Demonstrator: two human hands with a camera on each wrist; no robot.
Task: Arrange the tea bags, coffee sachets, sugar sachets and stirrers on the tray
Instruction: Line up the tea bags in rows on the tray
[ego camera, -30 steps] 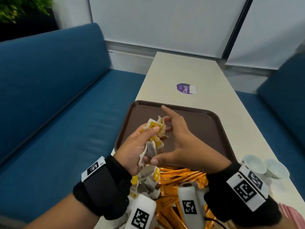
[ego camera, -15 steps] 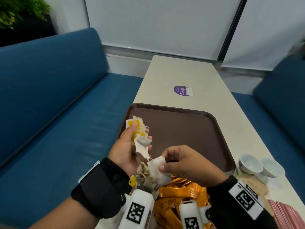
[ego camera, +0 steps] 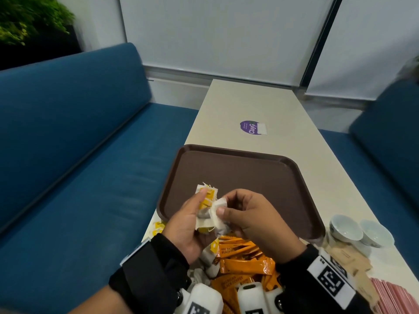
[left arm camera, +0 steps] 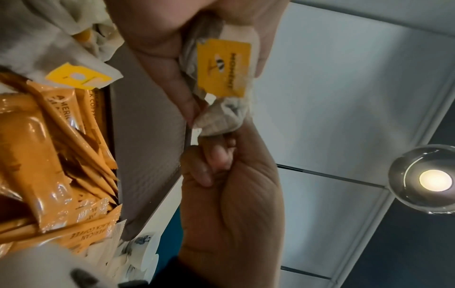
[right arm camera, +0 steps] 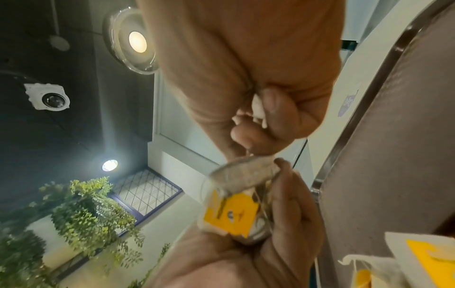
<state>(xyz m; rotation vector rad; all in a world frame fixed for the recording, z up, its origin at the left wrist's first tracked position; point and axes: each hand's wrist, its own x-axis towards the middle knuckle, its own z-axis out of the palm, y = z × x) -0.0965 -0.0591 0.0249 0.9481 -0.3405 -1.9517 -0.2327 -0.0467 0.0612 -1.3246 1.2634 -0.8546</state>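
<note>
two hands (ego camera: pixel 223 219) meet just above the near-left corner of the tray (ego camera: pixel 292 164); left hand (ego camera: pixel 186 225) clutches a bunch of tea bags (ego camera: pixel 206 198), upright; right hand (ego camera: pixel 254 219) pinches one tea bag (ego camera: pixel 218 213) beside them; bare tray floor straight ahead, nearer the right; likely laying down next

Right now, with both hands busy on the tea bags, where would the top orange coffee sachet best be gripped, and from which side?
Judging from the head view, the orange coffee sachet lies flat and crosswise atop its pile, just nearer than the brown tray. Pinch its long edges near the middle, coming straight down from above; its right end sits beside the right hand, so the exposed left half is probably easier.
</note>
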